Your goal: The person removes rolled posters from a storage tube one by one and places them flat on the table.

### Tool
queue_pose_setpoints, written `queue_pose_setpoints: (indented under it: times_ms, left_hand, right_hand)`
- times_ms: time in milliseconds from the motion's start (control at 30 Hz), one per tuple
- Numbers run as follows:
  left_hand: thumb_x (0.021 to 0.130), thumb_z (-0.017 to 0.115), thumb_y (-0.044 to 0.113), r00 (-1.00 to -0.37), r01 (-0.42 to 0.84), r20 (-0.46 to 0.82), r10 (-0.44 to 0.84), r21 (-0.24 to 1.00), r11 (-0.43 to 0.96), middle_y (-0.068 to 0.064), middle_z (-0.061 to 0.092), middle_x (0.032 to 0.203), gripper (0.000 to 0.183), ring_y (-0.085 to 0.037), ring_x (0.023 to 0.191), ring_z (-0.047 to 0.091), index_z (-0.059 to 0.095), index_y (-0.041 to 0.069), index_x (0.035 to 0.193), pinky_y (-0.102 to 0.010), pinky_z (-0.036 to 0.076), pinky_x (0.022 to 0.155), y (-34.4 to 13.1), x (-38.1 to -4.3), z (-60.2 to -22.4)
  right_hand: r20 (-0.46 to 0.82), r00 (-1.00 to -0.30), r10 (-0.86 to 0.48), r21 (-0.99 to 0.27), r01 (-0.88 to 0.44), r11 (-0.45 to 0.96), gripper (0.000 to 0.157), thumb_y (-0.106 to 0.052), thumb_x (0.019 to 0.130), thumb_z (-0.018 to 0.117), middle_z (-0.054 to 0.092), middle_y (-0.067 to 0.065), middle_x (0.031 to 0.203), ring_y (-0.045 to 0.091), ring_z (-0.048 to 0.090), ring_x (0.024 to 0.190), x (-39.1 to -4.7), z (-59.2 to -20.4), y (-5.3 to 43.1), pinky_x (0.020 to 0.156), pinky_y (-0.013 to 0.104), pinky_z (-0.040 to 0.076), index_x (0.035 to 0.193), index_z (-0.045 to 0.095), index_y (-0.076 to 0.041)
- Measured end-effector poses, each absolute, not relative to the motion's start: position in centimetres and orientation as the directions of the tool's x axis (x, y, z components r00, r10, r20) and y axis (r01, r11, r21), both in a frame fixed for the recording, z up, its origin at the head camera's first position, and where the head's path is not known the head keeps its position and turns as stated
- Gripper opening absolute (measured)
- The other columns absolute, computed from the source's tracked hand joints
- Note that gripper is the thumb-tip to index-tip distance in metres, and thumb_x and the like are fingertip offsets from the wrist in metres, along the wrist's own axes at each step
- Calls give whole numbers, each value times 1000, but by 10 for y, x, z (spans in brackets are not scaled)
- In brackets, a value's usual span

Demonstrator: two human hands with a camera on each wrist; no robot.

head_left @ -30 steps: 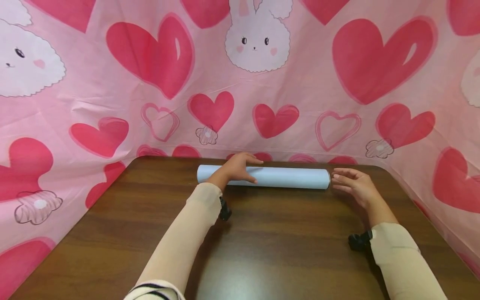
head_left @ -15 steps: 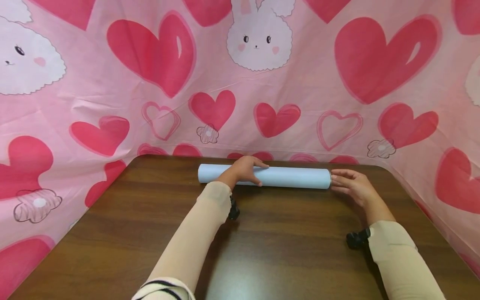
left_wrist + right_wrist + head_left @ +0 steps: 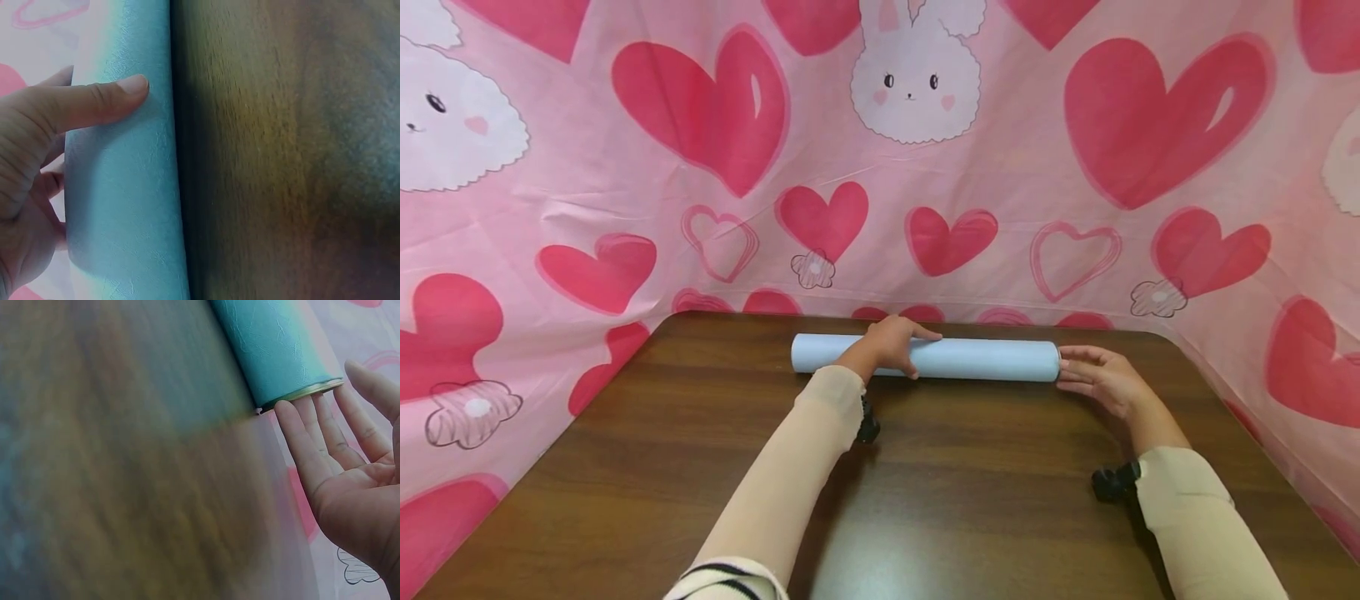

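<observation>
A light blue roll (image 3: 988, 359), with a faintly creased surface, lies sideways near the table's far edge. My left hand (image 3: 889, 343) spans it left of its middle. In the left wrist view the thumb (image 3: 103, 103) lies along one side of the roll, while the other fingers are partly hidden behind it. At the right end is my right hand (image 3: 1103, 381), its fingers extended. The right wrist view has those fingertips (image 3: 284, 409) touching the roll's end rim (image 3: 306, 392), the thumb standing apart from it.
The dark brown wooden table (image 3: 970, 483) has rounded far corners. Pink cloth (image 3: 880, 167) printed with hearts and rabbits hangs behind it and along both sides. A black wrist camera (image 3: 1116, 482) sits on the right cuff, another (image 3: 868, 421) on the left.
My left hand has shifted right along the roll and settled lower onto it. The right hand has moved slightly left, closing the small gap to the roll's end.
</observation>
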State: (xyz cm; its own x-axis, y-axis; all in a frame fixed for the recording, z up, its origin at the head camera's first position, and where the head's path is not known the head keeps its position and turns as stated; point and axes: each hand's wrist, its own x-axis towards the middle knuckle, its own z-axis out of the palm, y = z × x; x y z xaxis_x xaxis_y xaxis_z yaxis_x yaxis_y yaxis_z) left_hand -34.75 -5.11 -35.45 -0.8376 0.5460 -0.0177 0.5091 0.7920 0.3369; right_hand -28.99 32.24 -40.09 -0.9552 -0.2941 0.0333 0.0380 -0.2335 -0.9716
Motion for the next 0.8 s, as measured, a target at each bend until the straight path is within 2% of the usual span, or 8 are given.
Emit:
queue_pose_setpoints:
  times_ms: [200, 367, 600, 800]
  left_hand:
    - [68, 90, 27, -833, 521, -25, 553, 302, 798, 2, 57, 135, 76, -21, 121, 45, 57, 41, 135, -48, 41, 90, -54, -343, -351]
    - [68, 91, 25, -813, 561, 14, 582, 285, 777, 4, 59, 133, 76, -21, 118, 46, 58, 39, 135, -46, 42, 84, -59, -338, -345]
    - [66, 91, 27, -789, 605, 72, 610, 270, 749, 6, 61, 130, 78, -20, 117, 46, 58, 35, 136, -50, 42, 84, -70, -331, -340]
    - [66, 90, 28, -785, 615, 116, 609, 266, 742, 4, 60, 131, 78, -19, 116, 46, 58, 34, 137, -47, 42, 86, -81, -323, -336]
  right_hand:
    - [53, -945, -322, -973, 24, -229, 26, 9, 96, 51, 70, 5, 105, 23, 69, 93, -286, -402, 323, 82, 39, 56, 108, 69, -5]
    - [73, -945, -319, -977, -3, -214, 26, 9, 96, 51, 70, 5, 104, 21, 70, 91, -281, -401, 321, 81, 37, 56, 106, 69, -6]
    - [129, -937, -325, -970, -51, -238, 25, 11, 95, 52, 71, 6, 99, 20, 69, 88, -276, -394, 312, 80, 34, 56, 101, 70, -4]
    - [168, -937, -305, -974, -110, -200, 26, 12, 94, 52, 72, 3, 95, 15, 69, 85, -269, -383, 300, 79, 31, 56, 96, 73, -4]
